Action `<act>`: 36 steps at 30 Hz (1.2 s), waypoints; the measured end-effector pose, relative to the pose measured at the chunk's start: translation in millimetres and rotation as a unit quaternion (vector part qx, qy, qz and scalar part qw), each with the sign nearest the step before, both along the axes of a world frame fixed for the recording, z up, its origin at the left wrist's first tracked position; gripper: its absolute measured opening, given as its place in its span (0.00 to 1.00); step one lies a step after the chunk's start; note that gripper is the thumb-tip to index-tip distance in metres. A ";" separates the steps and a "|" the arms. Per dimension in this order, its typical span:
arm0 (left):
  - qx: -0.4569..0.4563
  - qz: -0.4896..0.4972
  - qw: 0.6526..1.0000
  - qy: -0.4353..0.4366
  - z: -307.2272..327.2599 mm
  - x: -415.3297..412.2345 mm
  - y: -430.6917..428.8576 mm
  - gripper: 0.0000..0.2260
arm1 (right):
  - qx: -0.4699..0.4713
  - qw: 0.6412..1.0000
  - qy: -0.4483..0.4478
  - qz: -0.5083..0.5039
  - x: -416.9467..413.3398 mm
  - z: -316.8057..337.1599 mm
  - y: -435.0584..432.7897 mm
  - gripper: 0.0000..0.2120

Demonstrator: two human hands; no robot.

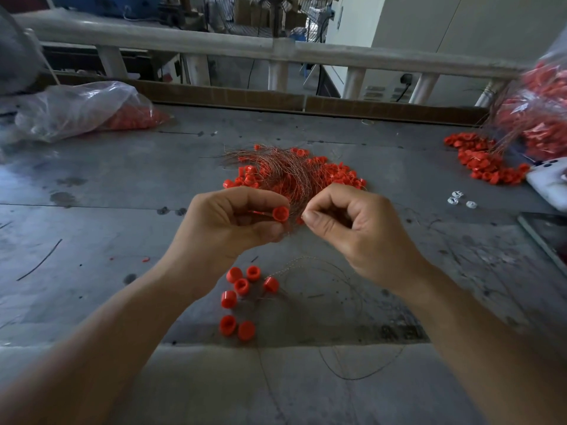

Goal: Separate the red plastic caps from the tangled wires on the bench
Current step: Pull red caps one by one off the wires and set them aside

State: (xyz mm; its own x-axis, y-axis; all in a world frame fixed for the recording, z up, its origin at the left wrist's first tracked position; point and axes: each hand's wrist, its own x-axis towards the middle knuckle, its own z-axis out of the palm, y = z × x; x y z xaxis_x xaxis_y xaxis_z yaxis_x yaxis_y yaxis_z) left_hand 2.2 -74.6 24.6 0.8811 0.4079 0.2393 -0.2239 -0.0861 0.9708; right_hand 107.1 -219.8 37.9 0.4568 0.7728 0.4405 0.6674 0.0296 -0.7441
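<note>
A tangle of thin copper-coloured wires (285, 170) lies mid-bench over a heap of red plastic caps (337, 176). Just in front of it, my left hand (236, 222) holds one red cap (280, 213) at its fingertips. My right hand (352, 228) is curled, pinching thin wire strands that run up into the tangle. Several loose red caps (241, 286) lie on the bench below my hands, one of them with a wire attached. Loose single wires (352, 363) curl over the near bench.
A clear bag of red caps (92, 108) lies far left. Another bag of caps and wires (540, 118) sits far right, with a red cap pile (481, 161) spilled beside it. Small white pieces (460, 199) and a white device (549, 179) lie right. A railing (276, 50) borders the back.
</note>
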 end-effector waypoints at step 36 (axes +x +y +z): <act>-0.041 -0.073 0.996 -0.016 -0.1 -3.7 -1.9 0.12 | -0.017 1.000 -0.006 -0.024 -4.2 -1.3 0.5 0.08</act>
State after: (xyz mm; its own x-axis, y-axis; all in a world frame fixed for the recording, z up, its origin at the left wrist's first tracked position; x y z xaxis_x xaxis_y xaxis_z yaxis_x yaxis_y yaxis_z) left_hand -1.5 -76.5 24.5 0.9245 0.2962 0.2399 -0.2598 0.0289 0.9652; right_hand 102.9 -219.3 36.6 0.4889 0.7644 0.4202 0.6768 -0.0285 -0.7356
